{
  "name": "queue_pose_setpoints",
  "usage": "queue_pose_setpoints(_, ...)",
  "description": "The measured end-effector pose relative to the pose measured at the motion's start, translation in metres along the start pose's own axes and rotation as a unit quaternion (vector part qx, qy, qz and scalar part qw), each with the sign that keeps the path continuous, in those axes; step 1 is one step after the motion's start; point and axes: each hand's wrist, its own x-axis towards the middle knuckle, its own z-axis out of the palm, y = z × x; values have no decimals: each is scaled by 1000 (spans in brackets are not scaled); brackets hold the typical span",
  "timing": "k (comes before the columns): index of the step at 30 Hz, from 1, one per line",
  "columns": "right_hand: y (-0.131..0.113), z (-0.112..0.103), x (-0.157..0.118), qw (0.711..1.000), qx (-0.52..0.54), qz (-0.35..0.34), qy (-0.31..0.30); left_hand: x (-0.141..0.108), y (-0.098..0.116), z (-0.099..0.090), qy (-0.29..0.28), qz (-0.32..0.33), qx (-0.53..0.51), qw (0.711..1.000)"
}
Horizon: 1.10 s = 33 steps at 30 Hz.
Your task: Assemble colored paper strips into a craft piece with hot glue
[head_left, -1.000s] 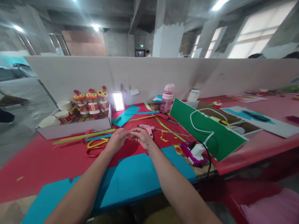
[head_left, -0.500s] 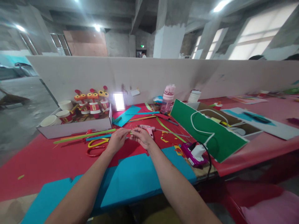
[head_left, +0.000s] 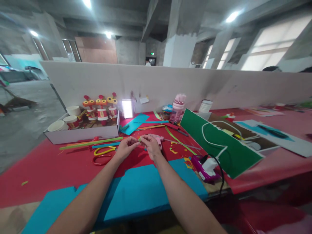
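Observation:
My left hand [head_left: 127, 148] and my right hand [head_left: 151, 146] meet above the red table cover [head_left: 60, 169], fingers pinched. Between the fingertips is a small green piece [head_left: 139, 139], mostly hidden; both hands seem closed on it. Just behind my right hand lies a pink glue gun [head_left: 158, 139]. To the left of my left hand are scissors [head_left: 105, 150] with yellow and red handles, beside a long green strip [head_left: 97, 141] and a blue strip [head_left: 104, 145]. Blue sheets [head_left: 138, 182] lie under my forearms.
At the left stands a white box [head_left: 83, 134] with paper cups and cup figures. A pink bottle [head_left: 177, 109] stands near the partition [head_left: 156, 81]. A green-sided box [head_left: 216, 146] and a purple power strip [head_left: 204, 170] are at the right.
The view has shifted slightly, so the table items appear lower and further right. My right hand has turned a little and its fingers are more bunched; the hands stay together.

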Motion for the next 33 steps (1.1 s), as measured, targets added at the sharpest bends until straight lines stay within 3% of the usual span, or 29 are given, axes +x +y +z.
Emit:
queue_pose_setpoints(3, 4, 2, -1, 1000, -16, 1, -11, 1, -6, 2, 5, 20, 4, 1000)
queue_pose_setpoints(12, 4, 5, -7, 998, -25, 35, -51, 0, -5, -1, 36, -58, -117, 991)
queue_pose_setpoints(18, 3, 5, -7, 998, -55, 5, -36, -1, -1, 1, 37, -95, -179, 979)
queue_pose_setpoints(25, 5, 0, -5, 994, -78, 30, -71, 1, -3, -3, 29, -98, -145, 984)
queue_pose_setpoints(29, 9, -4, -1, 986, -150, -38, -55, 1, -9, -3, 7, -94, -137, 986)
queue_pose_setpoints(33, 10, -1, -1, 952, -277, -128, -33, 0, -13, -2, 5, -75, -135, 988)
